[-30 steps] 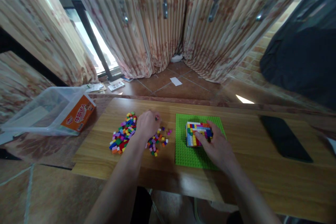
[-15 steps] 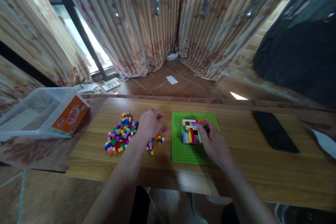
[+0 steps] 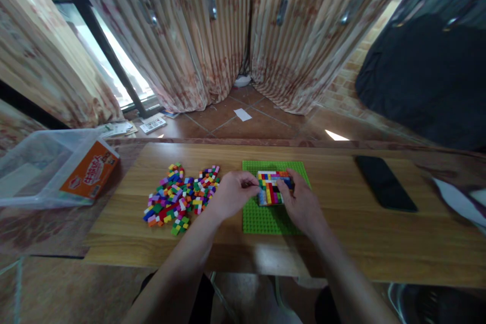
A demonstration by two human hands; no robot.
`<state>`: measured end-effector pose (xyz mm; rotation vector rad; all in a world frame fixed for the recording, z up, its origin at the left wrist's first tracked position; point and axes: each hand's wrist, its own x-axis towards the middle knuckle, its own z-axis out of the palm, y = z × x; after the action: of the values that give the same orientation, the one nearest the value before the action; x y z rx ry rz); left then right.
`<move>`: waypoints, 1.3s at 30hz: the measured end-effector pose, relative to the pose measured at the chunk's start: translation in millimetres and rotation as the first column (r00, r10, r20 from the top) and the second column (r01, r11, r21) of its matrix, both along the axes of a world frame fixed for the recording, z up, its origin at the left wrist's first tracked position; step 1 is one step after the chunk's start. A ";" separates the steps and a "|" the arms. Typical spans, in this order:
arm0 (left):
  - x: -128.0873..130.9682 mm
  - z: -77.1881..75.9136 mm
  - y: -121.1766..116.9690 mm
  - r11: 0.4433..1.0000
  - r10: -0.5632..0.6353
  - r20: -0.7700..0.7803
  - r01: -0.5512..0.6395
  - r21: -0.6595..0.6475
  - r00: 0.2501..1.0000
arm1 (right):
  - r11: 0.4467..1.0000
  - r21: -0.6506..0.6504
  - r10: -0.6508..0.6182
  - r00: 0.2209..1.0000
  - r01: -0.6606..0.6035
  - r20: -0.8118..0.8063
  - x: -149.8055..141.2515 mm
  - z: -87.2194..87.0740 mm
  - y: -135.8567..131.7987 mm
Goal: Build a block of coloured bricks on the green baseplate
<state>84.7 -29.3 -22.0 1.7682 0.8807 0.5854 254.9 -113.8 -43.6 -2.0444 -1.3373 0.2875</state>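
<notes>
Multicoloured brick block (image 3: pixel 270 193), striped in short rows, was seated on green baseplate (image 3: pixel 266 220), grasped by right hand (image 3: pixel 301 203); left hand (image 3: pixel 233 193) was pinched at left edge, any held piece indiscernible. Wood-grained table (image 3: pixel 334 243) was backed by patterned curtains (image 3: pixel 216 50).

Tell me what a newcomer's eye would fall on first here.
Probably the bright green plate, near the middle of the table, with the multicoloured block on it between the left hand and right hand. Next might come the loose bricks to its left, then the orange label on the clear tub at the far left.
</notes>
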 end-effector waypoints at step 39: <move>8.3 4.3 -15.2 0.911 0.069 -0.347 0.083 0.404 0.935 | 0.990 -0.095 -0.102 0.993 0.108 0.062 -14.7 12.4 10.1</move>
<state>92.9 -44.5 -17.8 2.3144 1.0505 0.4758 240.2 -103.6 -31.2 -2.2117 -1.2666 0.2539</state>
